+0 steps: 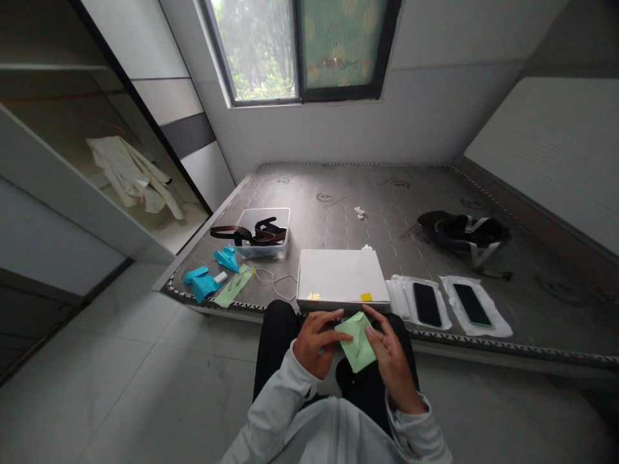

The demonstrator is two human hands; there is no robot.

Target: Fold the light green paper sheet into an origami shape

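A folded piece of light green paper is held above my lap, its outline roughly a diamond with creases across it. My right hand grips its right side, thumb on the front and fingers behind. From the left, my left hand reaches to the paper with its index finger lying on the near face; its thumb and other fingers are partly curled. Just beyond the hands a white flat box lies on the mattress, with a yellow sticky piece on its front edge.
Blue folded papers and a green paper strip lie left. Behind them stands a clear plastic bin holding belts. Right of the box are two phones on white wrapping, with a black bag-like item farther back on the mattress.
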